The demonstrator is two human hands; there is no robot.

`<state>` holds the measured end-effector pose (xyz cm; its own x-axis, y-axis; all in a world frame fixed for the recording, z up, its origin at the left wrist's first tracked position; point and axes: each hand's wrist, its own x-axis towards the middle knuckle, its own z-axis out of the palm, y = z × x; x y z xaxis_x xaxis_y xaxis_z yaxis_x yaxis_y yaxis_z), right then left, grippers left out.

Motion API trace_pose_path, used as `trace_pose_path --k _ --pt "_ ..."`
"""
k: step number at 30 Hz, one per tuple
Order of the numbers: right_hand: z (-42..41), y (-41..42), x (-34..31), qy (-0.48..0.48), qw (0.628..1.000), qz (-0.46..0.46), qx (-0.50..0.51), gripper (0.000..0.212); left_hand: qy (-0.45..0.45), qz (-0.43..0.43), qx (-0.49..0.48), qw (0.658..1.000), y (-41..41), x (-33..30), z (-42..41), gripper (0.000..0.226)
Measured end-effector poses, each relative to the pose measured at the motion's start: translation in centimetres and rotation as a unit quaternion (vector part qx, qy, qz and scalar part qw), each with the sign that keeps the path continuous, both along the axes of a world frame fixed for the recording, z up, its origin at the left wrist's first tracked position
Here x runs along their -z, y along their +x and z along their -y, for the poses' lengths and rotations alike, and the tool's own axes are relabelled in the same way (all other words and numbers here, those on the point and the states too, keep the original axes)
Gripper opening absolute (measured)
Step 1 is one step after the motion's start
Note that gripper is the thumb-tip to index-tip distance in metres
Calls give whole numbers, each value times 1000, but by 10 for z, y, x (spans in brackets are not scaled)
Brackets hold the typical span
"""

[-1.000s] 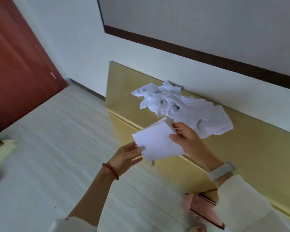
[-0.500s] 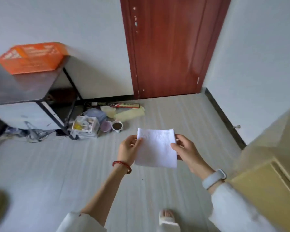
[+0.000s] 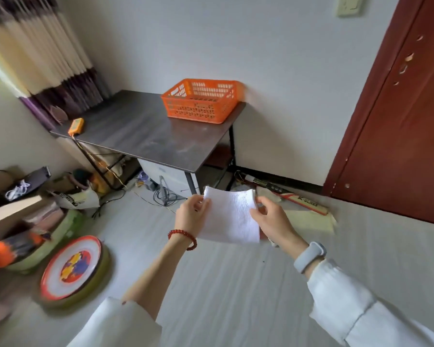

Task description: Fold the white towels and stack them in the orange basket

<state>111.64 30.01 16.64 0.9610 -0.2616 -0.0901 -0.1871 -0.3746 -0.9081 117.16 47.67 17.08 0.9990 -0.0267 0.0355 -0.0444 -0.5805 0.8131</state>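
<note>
Place: a lived-in room of a home
Door: red-brown wooden door (image 3: 398, 136) at 3 o'clock
Window side: pleated cream and purple curtain (image 3: 48, 58) at 10 o'clock
Furniture: dark counter (image 3: 145, 136) on black metal legs against the white wall, orange basket (image 3: 201, 101) on it
Floor clutter: enamel basins (image 3: 70, 266) at 8 o'clock; cables (image 3: 163, 194) and boxes under the counter

Ahead of you stands the dark table (image 3: 145, 136); the orange basket (image 3: 201, 100) sits on its far right corner; a small orange device (image 3: 76, 125) lies well left of the basket, at the table's left edge.
</note>
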Motion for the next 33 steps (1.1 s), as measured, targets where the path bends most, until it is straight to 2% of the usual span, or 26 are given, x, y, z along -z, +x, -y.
trace_pose_path --k 8,11,16,22,33 --pt "-103 226 7 -5 997 4 -78 13 9 -30 -45 998 215 8 -113 12" --pt "-132 296 4 23 997 -6 -76 15 -10 -38 -23 999 284 9 -145 9" --pt "-189 453 -19 59 997 -24 -53 12 -24 -75 35 996 451 -5 -198 11" --pt "-180 583 -25 61 997 -51 11 16 -34 -98 110 988 603 -10 -183 16" --pt "-123 848 -1 35 996 -7 86 22 -3 -100 172 980 890 3 -112 13"
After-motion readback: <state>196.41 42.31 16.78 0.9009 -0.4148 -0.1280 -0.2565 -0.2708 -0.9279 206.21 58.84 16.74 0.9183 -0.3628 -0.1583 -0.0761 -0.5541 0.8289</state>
